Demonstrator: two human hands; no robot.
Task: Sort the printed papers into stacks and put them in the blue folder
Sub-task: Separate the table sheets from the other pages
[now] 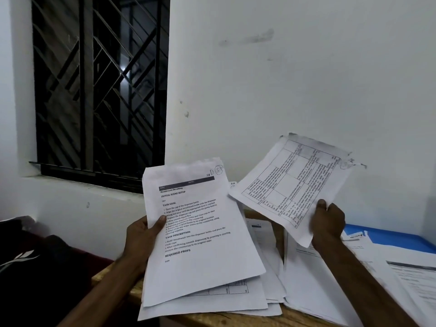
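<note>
My left hand (144, 234) grips a sheaf of printed papers (200, 234) by its left edge, held up above the table; the top sheet carries headed text. My right hand (326, 223) pinches a single sheet with a printed table (292, 182), raised and tilted to the right of the sheaf. More printed papers (306, 286) lie spread on the wooden table (236, 320) beneath. The blue folder (389, 237) lies flat at the right, partly covered by sheets.
A white wall stands close behind the table, with a barred window (99, 90) at the left. A dark bag or cloth (35, 267) sits left of the table. Further sheets (412, 279) overlap near the right edge.
</note>
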